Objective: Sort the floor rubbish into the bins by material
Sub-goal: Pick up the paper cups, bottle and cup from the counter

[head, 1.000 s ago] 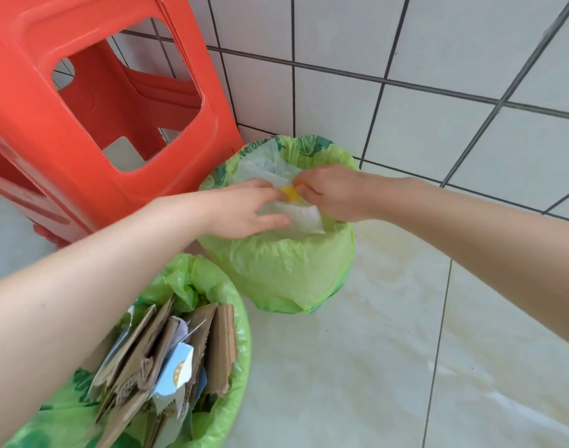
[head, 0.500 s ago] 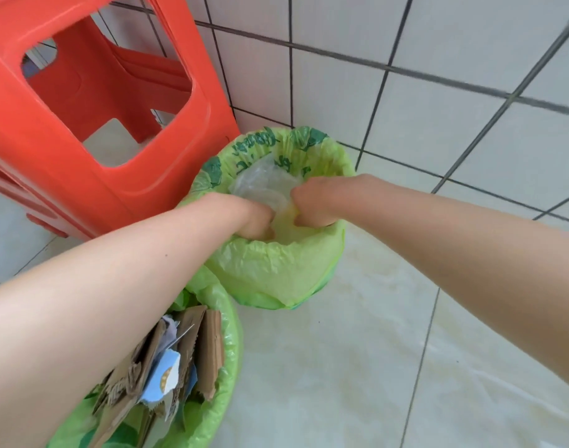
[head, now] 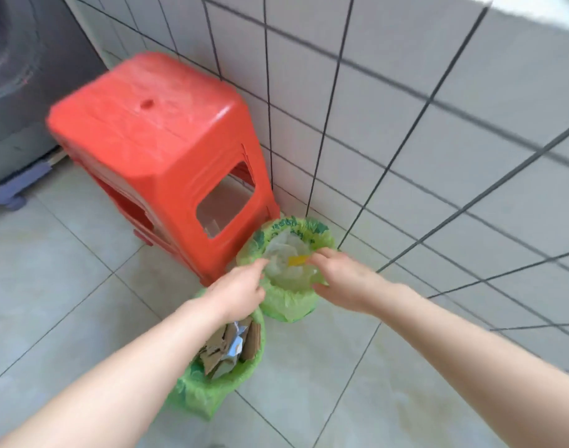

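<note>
Head view: at the frame's centre both hands hover over the far green-lined bin (head: pixel 286 302), which holds clear crumpled plastic (head: pixel 281 250) with a yellow scrap (head: pixel 296 260) on top. The left hand (head: pixel 241 287) and right hand (head: pixel 344 281) have loosely spread fingers holding nothing. Below them, the near green-lined bin (head: pixel 208 392) holds cardboard pieces (head: pixel 225 345), beside a red stool (head: pixel 157 150).
</note>
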The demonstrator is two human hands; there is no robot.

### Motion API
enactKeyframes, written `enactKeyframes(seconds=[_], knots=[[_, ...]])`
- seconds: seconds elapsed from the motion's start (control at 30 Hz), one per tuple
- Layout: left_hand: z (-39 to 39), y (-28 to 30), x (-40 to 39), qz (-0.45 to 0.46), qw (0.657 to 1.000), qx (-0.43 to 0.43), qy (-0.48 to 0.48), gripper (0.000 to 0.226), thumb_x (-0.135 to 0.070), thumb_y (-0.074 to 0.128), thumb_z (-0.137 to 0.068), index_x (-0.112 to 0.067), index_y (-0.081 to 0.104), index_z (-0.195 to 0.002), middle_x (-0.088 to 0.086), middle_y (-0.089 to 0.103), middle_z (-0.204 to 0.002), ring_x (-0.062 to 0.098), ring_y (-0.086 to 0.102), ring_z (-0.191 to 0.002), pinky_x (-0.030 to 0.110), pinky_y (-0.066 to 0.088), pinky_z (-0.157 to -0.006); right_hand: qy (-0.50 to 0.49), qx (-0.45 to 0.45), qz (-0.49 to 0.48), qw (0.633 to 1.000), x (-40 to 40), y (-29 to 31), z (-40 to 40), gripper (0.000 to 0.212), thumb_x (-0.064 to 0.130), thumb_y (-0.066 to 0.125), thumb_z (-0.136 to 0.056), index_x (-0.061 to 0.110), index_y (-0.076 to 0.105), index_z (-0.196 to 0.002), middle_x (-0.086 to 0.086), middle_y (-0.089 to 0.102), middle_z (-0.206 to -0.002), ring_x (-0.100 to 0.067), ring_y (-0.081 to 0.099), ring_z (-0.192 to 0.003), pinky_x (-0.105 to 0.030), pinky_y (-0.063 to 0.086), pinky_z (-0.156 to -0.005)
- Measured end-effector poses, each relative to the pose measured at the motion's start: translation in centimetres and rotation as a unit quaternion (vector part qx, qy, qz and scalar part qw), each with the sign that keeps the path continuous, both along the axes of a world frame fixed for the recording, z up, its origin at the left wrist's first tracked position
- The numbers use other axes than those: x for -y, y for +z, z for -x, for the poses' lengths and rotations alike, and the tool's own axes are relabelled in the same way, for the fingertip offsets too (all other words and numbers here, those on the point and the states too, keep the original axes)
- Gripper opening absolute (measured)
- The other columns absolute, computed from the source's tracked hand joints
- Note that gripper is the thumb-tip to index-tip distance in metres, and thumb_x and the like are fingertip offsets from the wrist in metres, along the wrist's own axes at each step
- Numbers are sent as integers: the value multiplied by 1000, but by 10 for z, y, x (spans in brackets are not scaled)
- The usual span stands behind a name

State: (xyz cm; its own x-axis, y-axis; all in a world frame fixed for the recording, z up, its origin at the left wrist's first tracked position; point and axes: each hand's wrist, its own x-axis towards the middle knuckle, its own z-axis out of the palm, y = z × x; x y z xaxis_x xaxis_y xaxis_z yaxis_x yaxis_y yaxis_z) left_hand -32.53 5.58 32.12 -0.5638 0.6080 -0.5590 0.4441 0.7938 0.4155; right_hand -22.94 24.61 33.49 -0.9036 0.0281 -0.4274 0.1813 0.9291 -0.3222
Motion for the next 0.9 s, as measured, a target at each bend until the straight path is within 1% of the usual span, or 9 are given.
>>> enactKeyframes(seconds=[0.07,0.13,0.2,0.27,0.4,0.57,0.73,0.83,0.9], knots=[[-17,54,20,-27,997,23,64,56,-18,47,-90,-25,32,-144,0,55,-134,22,54,-120,31,42,-100,-9,1,30,1000,18,55,-6,46,24,53,-92,11,42,-134,-11,48,-125,-31,51,-114,-39,43,-96],[-31,110,40,-57,988,38,137,48,-16,50,-89,-24,42,-137,-6,61,-124,18,57,-112,28,43,-92,1,-1,48,999,39,110,-12,45,25,51,-93,12,41,-135,-10,47,-129,-30,49,-117,-36,41,-98],[-43,165,62,-97,967,60,226,39,-14,53,-88,-23,53,-126,-7,66,-113,15,61,-100,23,43,-83,4,-2,72,997,60,167,-20,45,25,50,-94,12,41,-136,-8,47,-131,-28,48,-121,-34,39,-100],[-51,217,84,-126,947,72,288,30,-11,56,-87,-21,59,-115,-4,69,-104,14,63,-97,21,43,-82,1,-15,94,995,82,220,-27,44,23,50,-95,11,42,-136,-8,49,-131,-25,48,-122,-32,38,-101],[-69,303,131,-172,906,78,379,23,-6,59,-85,-27,60,-93,-1,72,-93,20,67,-92,34,52,-86,29,-36,114,992,131,302,-42,38,20,51,-94,9,46,-130,-10,54,-121,-26,52,-115,-32,40,-97],[-94,381,188,-196,894,35,402,19,-6,57,-87,-23,63,-94,-4,71,-92,8,64,-89,14,41,-81,52,-48,147,987,196,370,-50,33,18,52,-93,9,51,-124,-8,56,-119,-24,53,-112,-31,41,-96],[-109,422,246,-193,890,11,414,18,-9,57,-88,-21,66,-99,-9,70,-92,4,61,-87,-4,35,-69,49,-53,161,984,258,405,-42,33,22,55,-92,10,55,-123,-6,59,-117,-20,57,-105,-25,43,-91],[-106,438,292,-186,888,14,421,17,-12,57,-89,-22,66,-99,-8,71,-93,5,63,-87,1,40,-73,36,-48,167,984,298,417,-28,32,20,57,-90,12,57,-120,-4,62,-113,-17,58,-104,-20,43,-90],[-96,442,323,-179,884,12,431,15,-14,57,-89,-23,66,-97,-7,72,-91,9,65,-89,19,49,-82,34,-45,166,984,323,422,-15,32,20,58,-90,12,57,-120,-2,63,-113,-14,57,-108,-15,38,-89]])
